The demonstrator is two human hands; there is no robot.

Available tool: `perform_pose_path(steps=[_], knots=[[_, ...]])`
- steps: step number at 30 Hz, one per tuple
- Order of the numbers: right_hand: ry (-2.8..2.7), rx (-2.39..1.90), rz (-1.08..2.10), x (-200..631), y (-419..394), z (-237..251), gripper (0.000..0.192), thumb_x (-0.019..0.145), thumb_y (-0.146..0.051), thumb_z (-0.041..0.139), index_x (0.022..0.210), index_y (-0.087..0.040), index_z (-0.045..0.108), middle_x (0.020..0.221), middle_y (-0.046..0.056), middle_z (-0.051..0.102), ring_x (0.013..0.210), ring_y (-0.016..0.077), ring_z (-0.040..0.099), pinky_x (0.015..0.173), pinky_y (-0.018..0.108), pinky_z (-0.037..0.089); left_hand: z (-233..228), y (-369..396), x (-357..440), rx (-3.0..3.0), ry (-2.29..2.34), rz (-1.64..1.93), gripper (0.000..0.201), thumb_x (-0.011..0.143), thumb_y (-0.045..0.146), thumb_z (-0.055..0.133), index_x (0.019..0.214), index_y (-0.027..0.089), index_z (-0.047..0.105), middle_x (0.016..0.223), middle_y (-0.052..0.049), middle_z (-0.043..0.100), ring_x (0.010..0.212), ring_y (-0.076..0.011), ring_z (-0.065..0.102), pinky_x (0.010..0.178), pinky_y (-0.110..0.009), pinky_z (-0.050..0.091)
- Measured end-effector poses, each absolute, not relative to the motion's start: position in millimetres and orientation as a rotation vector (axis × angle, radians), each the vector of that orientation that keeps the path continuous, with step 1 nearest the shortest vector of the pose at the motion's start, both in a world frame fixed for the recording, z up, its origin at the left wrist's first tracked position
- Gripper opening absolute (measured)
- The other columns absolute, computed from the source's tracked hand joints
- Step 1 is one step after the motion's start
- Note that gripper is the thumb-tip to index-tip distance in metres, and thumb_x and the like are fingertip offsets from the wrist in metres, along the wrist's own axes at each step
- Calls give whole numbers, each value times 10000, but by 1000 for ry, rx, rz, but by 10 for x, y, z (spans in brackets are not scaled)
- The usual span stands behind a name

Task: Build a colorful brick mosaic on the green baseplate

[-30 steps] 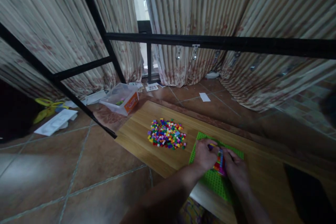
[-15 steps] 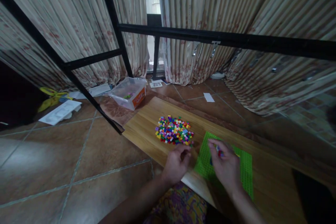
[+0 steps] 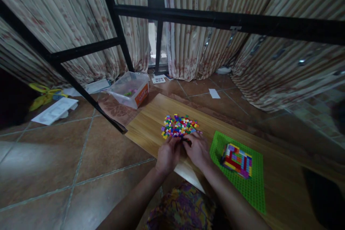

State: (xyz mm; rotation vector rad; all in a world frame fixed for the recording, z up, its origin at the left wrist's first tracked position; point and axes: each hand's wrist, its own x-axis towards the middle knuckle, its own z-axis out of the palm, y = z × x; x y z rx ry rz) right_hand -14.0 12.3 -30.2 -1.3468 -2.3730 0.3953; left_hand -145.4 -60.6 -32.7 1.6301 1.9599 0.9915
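A pile of small coloured bricks lies on a wooden board. My left hand and my right hand rest side by side at the pile's near edge, fingers curled into the bricks; what they pinch is hidden. To the right, a multicoloured block build stands on a green baseplate, apart from both hands.
A clear plastic tub with an orange label sits on the tiled floor beyond the board. Black metal frame bars cross above. Papers and a yellow object lie at left; curtains hang behind.
Both hands have left the block build on the green baseplate and moved left to the brick pile. The build now stands uncovered. The camera has tilted down and left.
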Motion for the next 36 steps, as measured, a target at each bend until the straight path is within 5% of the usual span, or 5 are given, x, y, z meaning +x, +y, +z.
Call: perform_pose_path(steps=[18, 27, 32, 36], knots=[[-2453, -1359, 268, -85, 106, -262, 169, 840, -145, 543, 904, -205, 688, 960, 77, 680, 992, 278, 534, 921, 431, 367, -251, -471, -1303, 1718, 2116, 731, 212, 889, 208, 450, 994, 250, 628, 1036, -29, 622, 852, -166, 631, 705, -258, 460], [-1463, -1068, 1192, 34, 35, -244, 189, 818, -292, 623, 984, -246, 702, 986, 32, 710, 931, 206, 626, 861, 368, 471, -249, -502, -1281, 1466, 1831, 1182, 241, 848, 238, 541, 1074, 207, 619, 1032, -63, 641, 937, -183, 614, 834, -297, 472], [-942, -929, 1528, 122, -159, -61, 240, 717, -339, 758, 946, -272, 736, 918, -3, 719, 846, 165, 625, 742, 287, 493, 23, -512, -1009, 878, 1260, 1276, 307, 822, 458, 602, 892, 161, 641, 735, -16, 620, 663, -128, 583, 632, -240, 470], [-771, -881, 1618, 220, -295, 17, 283, 693, -373, 783, 954, -273, 734, 870, -1, 712, 687, 138, 600, 546, 237, 455, 238, -529, -822, 608, 1064, 1201, 351, 743, 478, 698, 825, 144, 626, 686, 0, 590, 607, -90, 555, 585, -202, 453]])
